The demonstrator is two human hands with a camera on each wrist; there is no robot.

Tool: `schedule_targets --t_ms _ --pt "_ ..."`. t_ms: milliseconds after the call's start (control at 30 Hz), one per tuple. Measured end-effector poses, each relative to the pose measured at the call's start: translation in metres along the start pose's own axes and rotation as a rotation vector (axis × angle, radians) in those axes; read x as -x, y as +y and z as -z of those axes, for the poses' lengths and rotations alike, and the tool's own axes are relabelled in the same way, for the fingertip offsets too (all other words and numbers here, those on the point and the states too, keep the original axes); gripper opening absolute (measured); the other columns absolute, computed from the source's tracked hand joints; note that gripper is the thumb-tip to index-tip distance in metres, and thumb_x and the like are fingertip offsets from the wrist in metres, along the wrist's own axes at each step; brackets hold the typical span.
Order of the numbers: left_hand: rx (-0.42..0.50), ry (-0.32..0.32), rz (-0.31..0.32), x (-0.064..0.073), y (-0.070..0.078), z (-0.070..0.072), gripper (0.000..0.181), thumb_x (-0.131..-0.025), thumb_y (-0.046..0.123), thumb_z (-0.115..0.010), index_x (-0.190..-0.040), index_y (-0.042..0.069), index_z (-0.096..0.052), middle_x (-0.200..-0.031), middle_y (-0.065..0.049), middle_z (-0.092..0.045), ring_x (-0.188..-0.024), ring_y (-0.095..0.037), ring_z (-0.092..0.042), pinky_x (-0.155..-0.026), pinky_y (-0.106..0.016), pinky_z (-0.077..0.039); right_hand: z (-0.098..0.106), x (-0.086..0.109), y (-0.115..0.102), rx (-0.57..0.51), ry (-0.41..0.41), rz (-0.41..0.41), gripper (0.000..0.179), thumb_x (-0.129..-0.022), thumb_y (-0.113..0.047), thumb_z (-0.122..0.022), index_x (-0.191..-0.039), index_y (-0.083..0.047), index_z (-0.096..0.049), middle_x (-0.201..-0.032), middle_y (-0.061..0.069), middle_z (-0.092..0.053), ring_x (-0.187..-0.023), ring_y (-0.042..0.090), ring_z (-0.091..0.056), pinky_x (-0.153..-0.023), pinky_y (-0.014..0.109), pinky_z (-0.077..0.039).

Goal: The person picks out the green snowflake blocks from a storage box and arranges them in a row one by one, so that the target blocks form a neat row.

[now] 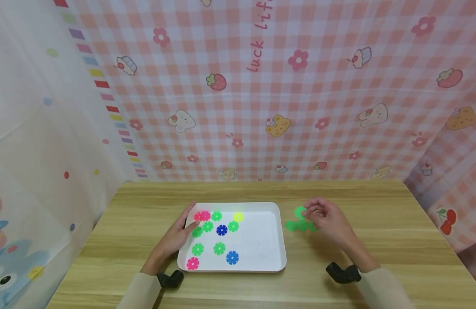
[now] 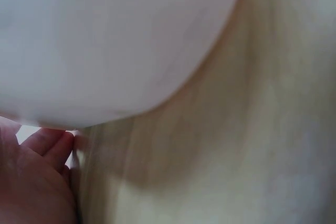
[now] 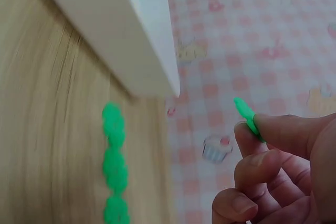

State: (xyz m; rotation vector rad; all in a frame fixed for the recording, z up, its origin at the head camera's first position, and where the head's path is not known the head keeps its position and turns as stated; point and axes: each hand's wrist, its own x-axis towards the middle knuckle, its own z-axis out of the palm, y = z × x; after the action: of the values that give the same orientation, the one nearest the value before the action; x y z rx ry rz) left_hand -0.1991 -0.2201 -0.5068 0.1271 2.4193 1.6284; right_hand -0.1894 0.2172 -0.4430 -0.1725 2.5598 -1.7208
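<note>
My right hand [image 1: 330, 221] pinches a green notched plastic disc [image 1: 300, 211] between thumb and fingertips, raised above the table to the right of the tray; the right wrist view shows this disc [image 3: 245, 114] edge-on. Below it, several green discs [image 3: 114, 169] form a row on the wood, partly covered by the hand in the head view. My left hand [image 1: 175, 236] grips the left wall of a white tray [image 1: 261, 242], thumb over the rim and fingers outside. In the left wrist view, fingers [image 2: 59, 148] show right at the tray's edge.
Loose discs lie in the tray's left and middle: several green ones [image 1: 219, 248], pink ones [image 1: 193, 263], a yellow one [image 1: 238, 217], a dark blue one [image 1: 221, 230] and a lighter blue one [image 1: 232, 257]. A checked cloth [image 1: 238, 107] hangs behind the wooden table [image 1: 145, 195].
</note>
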Motion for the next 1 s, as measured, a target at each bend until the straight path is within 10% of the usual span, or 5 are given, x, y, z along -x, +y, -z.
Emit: schedule_targets --t_ms 1000 --pt "-0.052 0.012 0.010 -0.001 0.001 0.000 0.064 -0.105 0.027 -0.048 -0.160 0.029 -0.014 -0.167 -0.002 -0.009 -0.153 -0.027 -0.006 -0.122 -0.054 -0.006 0.040 0.011 0.074 0.146 0.174 -0.132 0.024 -0.096 -0.017 -0.066 -0.110 0.001 -0.061 -0.089 0.003 -0.069 -0.078 0.003 -0.056 -0.067 0.019 -0.045"
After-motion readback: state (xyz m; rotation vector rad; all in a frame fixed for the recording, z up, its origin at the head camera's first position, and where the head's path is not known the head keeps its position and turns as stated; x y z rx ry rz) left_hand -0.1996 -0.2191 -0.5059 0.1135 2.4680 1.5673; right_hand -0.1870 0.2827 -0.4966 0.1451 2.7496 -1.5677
